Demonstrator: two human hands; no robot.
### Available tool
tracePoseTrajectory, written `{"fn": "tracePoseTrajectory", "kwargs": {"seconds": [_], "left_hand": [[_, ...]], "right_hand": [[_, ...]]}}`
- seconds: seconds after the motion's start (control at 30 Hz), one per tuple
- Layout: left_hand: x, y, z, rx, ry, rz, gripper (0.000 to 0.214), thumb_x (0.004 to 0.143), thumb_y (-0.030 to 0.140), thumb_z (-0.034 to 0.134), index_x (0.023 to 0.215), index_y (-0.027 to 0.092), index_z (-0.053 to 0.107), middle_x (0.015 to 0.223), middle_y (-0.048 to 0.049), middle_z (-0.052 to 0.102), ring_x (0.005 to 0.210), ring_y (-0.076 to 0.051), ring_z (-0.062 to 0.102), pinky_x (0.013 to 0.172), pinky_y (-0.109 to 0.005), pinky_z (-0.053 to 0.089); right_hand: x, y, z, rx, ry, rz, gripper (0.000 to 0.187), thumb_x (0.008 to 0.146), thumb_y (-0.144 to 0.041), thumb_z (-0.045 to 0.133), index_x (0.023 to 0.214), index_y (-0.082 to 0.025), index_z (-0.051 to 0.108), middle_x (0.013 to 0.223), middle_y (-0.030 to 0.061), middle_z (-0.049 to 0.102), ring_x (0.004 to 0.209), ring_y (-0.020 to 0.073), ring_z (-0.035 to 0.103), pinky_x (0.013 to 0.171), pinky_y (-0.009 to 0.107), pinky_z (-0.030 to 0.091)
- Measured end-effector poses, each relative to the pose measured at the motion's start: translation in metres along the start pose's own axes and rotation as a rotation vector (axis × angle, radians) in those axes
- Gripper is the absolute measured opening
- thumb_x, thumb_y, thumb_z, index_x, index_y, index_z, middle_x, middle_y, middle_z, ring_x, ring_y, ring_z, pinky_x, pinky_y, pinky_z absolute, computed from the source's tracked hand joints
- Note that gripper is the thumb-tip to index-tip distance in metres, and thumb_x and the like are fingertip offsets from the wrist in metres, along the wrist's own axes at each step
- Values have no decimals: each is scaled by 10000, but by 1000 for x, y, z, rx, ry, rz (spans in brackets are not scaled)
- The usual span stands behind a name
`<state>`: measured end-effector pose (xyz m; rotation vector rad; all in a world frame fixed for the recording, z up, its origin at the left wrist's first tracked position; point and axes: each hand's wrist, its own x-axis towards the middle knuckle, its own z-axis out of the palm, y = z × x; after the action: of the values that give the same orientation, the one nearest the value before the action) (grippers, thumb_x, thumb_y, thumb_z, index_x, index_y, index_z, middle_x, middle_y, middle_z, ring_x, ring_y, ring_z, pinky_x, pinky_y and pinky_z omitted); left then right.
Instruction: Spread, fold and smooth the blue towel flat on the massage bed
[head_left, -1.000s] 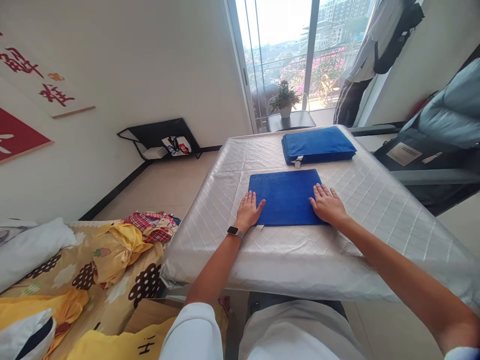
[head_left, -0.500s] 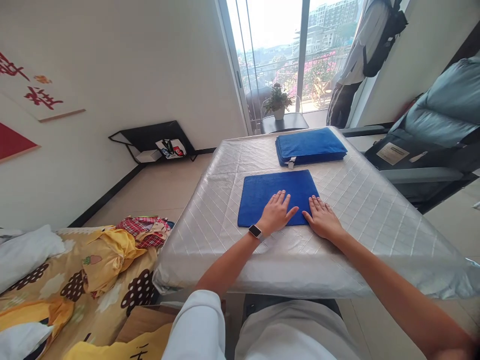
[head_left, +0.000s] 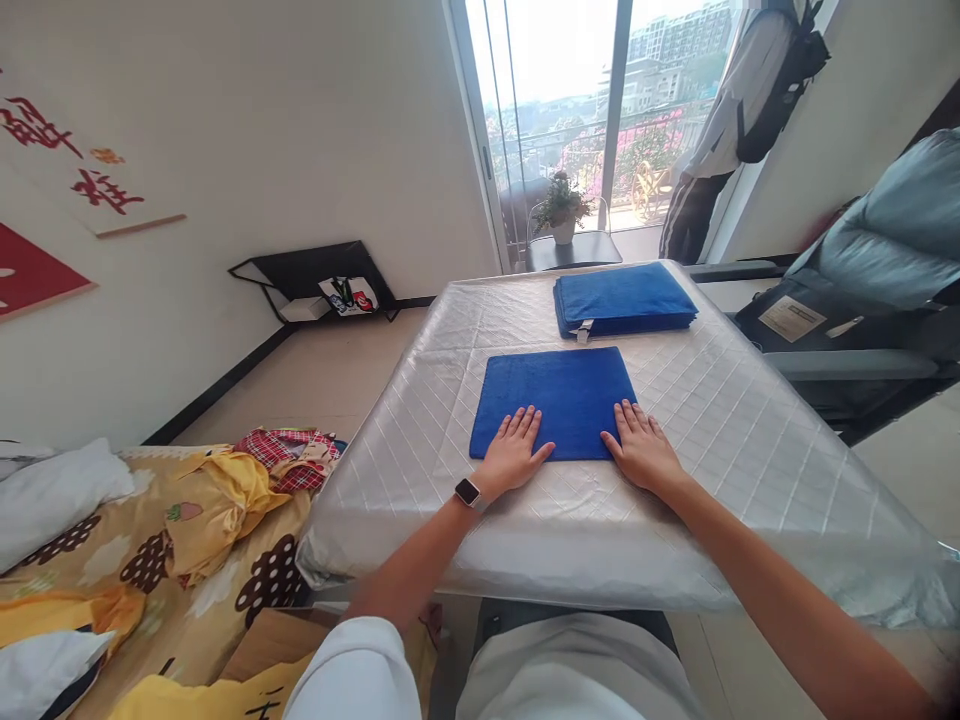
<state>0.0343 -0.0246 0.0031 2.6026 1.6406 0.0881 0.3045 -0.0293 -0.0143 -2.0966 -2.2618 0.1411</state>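
Note:
A blue cloth (head_left: 566,385), folded into a flat rectangle, lies on the silver quilted tablecloth (head_left: 420,430) in front of me. My left hand (head_left: 514,452), with a watch (head_left: 468,492) on its wrist, rests flat on the cloth's near left part, fingers apart. My right hand (head_left: 641,445) lies flat at the near right corner, its fingertips on the cloth and its palm partly on the tablecloth. Neither hand grips anything. Beyond the cloth sits a stack of folded blue cloths (head_left: 626,297) with a white tag (head_left: 584,331) hanging from its near left corner.
A dark reclining chair (head_left: 847,363) stands along the table's right side. To the left is a bed with a patterned sheet (head_left: 210,600) and clothes on it. A potted plant (head_left: 562,208) stands on a chair by the glass door. A black rack (head_left: 315,280) sits against the wall.
My left hand has slid left across the cloth, from near its middle to its near left part. My right hand stays about the same place at the right corner. The view has shifted slightly.

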Motion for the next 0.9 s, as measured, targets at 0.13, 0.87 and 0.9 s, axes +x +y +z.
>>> {"fn": "tracePoseTrajectory", "kwargs": {"seconds": [0.13, 0.87, 0.9], "left_hand": [[-32, -30, 5, 48, 0, -160, 738, 1063, 578, 184, 1658, 142, 211, 1711, -87, 177, 1592, -256, 108, 1303, -447, 139], [-43, -27, 6, 55, 46, -194, 706, 1078, 523, 231, 1641, 99, 244, 1706, -109, 183, 1589, -263, 134, 1302, -459, 157], [-43, -27, 5, 58, 48, -194, 704, 1078, 522, 235, 1641, 99, 245, 1706, -109, 186, 1589, -262, 134, 1302, -457, 160]], "right_hand": [[1, 2, 2, -6, -14, -2, 770, 1043, -539, 202, 1656, -73, 234, 1719, 121, 142, 1590, 260, 126, 1289, 460, 145], [20, 2, -38, -115, -66, -86, 751, 1044, -552, 219, 1656, -118, 264, 1719, 89, 154, 1587, 261, 149, 1283, 467, 163], [30, 0, -42, -104, -76, -85, 753, 1046, -551, 211, 1654, -112, 269, 1718, 92, 157, 1587, 258, 149, 1284, 459, 163]]}}
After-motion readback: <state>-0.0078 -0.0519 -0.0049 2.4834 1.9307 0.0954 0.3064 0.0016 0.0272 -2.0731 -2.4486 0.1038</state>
